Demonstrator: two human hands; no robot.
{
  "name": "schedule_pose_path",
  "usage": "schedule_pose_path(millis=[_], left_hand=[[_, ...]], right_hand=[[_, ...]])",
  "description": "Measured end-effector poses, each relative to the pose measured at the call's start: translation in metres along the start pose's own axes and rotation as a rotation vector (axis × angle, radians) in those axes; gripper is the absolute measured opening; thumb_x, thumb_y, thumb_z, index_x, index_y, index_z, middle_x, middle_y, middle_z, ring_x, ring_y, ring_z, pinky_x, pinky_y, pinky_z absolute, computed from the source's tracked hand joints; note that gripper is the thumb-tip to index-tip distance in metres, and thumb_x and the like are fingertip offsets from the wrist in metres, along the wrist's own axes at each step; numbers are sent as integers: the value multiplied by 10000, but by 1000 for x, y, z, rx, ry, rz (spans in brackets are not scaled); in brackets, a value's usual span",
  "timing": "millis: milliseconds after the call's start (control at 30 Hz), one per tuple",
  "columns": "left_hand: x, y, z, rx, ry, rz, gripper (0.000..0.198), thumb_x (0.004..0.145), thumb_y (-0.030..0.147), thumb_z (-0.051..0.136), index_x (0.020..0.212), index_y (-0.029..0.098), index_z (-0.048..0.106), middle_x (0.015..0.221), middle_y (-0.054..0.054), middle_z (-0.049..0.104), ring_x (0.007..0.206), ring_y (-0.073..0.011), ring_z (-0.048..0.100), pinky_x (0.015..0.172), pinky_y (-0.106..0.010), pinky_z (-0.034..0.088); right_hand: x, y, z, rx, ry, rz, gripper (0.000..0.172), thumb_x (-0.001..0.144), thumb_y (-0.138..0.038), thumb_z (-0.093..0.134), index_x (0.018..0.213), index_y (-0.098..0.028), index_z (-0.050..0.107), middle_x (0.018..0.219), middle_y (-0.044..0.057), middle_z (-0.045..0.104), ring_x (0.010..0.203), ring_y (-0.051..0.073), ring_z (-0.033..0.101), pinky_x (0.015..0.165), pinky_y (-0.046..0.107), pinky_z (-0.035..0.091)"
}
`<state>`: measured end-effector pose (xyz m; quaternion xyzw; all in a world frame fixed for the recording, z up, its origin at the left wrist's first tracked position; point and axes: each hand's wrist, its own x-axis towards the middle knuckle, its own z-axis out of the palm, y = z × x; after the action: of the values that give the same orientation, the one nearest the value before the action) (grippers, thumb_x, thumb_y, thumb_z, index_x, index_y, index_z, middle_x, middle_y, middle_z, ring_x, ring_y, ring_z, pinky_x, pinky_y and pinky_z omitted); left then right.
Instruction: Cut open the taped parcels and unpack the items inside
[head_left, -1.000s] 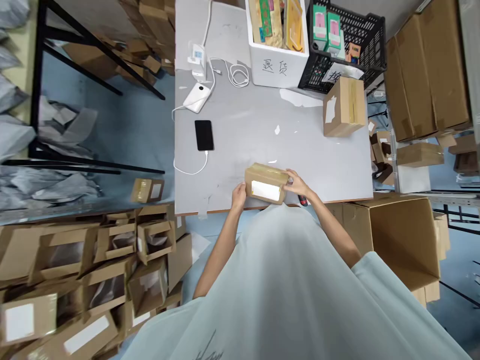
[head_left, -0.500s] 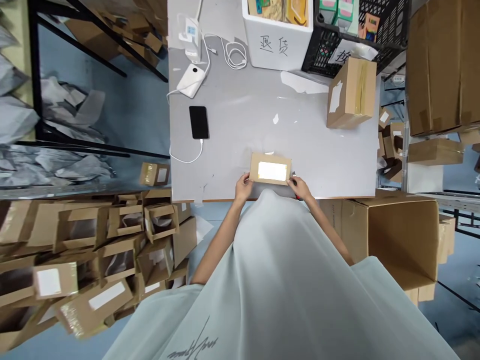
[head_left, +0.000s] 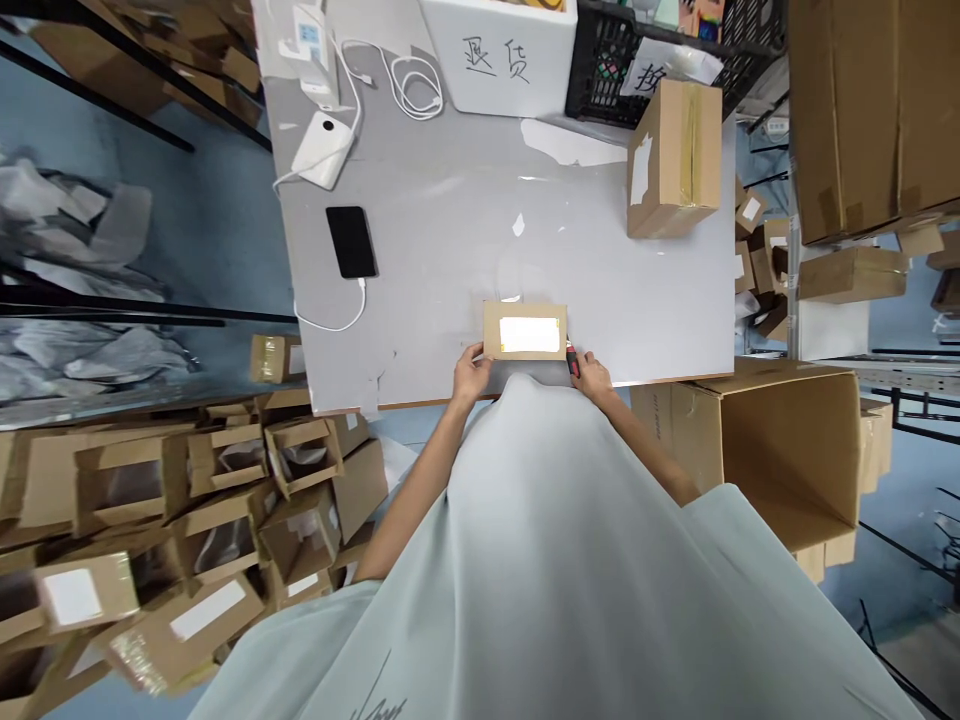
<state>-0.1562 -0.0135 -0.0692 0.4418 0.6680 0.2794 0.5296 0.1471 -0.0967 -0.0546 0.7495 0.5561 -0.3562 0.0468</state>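
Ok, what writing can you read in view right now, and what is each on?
"退货": white bin.
"换": paper on the black crate; anything after it is unclear.
Unreadable, washed out: label on the small box.
Too small or blurred: power strip, large carton, shirt.

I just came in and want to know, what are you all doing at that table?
Someone's left hand is touching the left end of a small cardboard box, which has a white label facing up. The right hand holds a red-and-black tool by the box's right end. This is at the near edge of the gray table. A black phone lies off to the left, and a bigger taped box stands farther back on the right.
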Motion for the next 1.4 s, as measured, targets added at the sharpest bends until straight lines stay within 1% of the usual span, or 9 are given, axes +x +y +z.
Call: schedule_pose_path(millis=[200, 367, 500, 600, 767, 933, 1100, 1267, 1400], left_hand=[[-6, 0, 7, -15, 14, 0, 402, 931, 213, 721, 1330, 176, 747, 1454, -167, 786, 1284, -303, 783, 1212, -515, 598], [-12, -4, 9, -31, 36, -11, 406, 935, 221, 727, 1340, 197, 747, 1460, -152, 786, 1349, -305, 759, 1237, -513, 586], [-15, -9, 7, -33, 40, -45, 497, 954, 260, 757, 1440, 168, 717, 1547, -208, 735, 1314, -322, 780, 1220, -531, 596], [-18, -11, 5, -41, 31, -55, 555, 959, 318, 788, 1484, 158, 707, 1594, -232, 705, 1309, -333, 787, 1214, -535, 601], [-26, -7, 4, -67, -25, 0, 538, 855, 284, 853, 1380, 192, 785, 1462, -149, 805, 1292, -331, 802, 1215, -537, 613], [-28, 7, -6, -69, 46, 57, 443, 838, 250, 848, 1272, 161, 832, 1392, -159, 826, 1352, -355, 771, 1243, -551, 598], [-20, 26, -14, -35, 121, 148, 383, 959, 369, 808, 1273, 154, 850, 1325, -136, 823, 1253, -315, 793, 1206, -501, 625], [-8, 27, -9, 17, 141, 123, 317, 943, 346, 827, 1197, 163, 876, 1264, -129, 845, 1131, -316, 806, 1147, -492, 643], [-2, 18, -6, -4, 133, 81, 320, 930, 344, 827, 1184, 152, 869, 1270, -142, 848, 1122, -316, 807, 1139, -493, 640]], right_hand=[[12, -8, 2, -26, 37, 117, 504, 1006, -148, 677, 1492, -169, 547, 1469, 220, 644, 1263, 347, 732, 1097, 458, 597], [23, 1, -19, 21, 127, 185, 502, 1031, -149, 590, 1529, -99, 545, 1495, 286, 632, 1337, 385, 702, 1150, 528, 585], [27, 11, -35, 141, 184, 65, 586, 1009, -173, 574, 1594, -141, 575, 1595, 239, 627, 1514, 371, 598, 1290, 559, 507], [29, 8, -34, 387, 134, -87, 663, 935, -217, 655, 1597, -202, 621, 1531, 163, 735, 1411, 338, 699, 1263, 570, 553], [29, -5, -23, 578, 90, -203, 635, 899, -244, 685, 1532, -191, 706, 1506, 151, 779, 1299, 306, 793, 1189, 526, 634], [21, -6, -33, 735, 195, -230, 544, 970, -388, 701, 1476, -197, 748, 1450, 148, 805, 1364, 320, 767, 1190, 509, 642], [21, -10, -53, 729, 309, -229, 478, 994, -495, 730, 1350, -188, 817, 1258, 140, 864, 1140, 325, 840, 1129, 525, 669], [28, -18, -56, 667, 291, -165, 381, 1007, -456, 725, 1260, -202, 851, 1170, 114, 888, 1089, 320, 849, 1120, 516, 662], [31, -18, -47, 652, 262, -154, 417, 1024, -493, 717, 1285, -188, 828, 1224, 136, 878, 1072, 314, 846, 1108, 510, 663]])
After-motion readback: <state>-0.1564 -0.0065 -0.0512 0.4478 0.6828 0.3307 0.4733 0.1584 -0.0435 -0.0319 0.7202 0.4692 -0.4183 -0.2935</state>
